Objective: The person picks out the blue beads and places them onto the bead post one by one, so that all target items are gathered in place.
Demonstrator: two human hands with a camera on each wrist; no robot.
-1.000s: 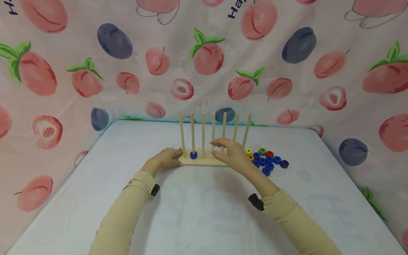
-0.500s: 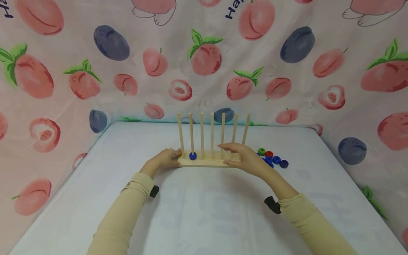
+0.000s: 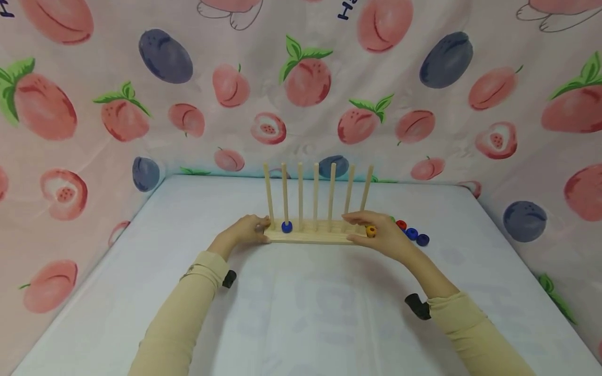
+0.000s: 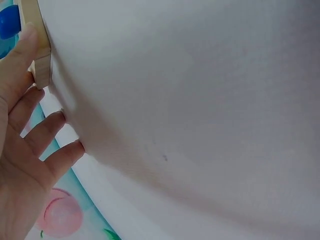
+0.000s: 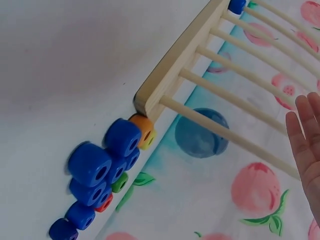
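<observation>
R hand has slid R since 1 s ago, from mid pegs to rack's R end; thumb & fingers spread apart, orange bead visible thru gap. L hand unchanged, pinching L end of wooden peg rack, upright on desk. Blue bead same spot, foot of 2nd peg from L. Loose bead cluster, mostly blue, just off R end; R hand partly blocks head view of it. Peach-print cloth behind.
</observation>
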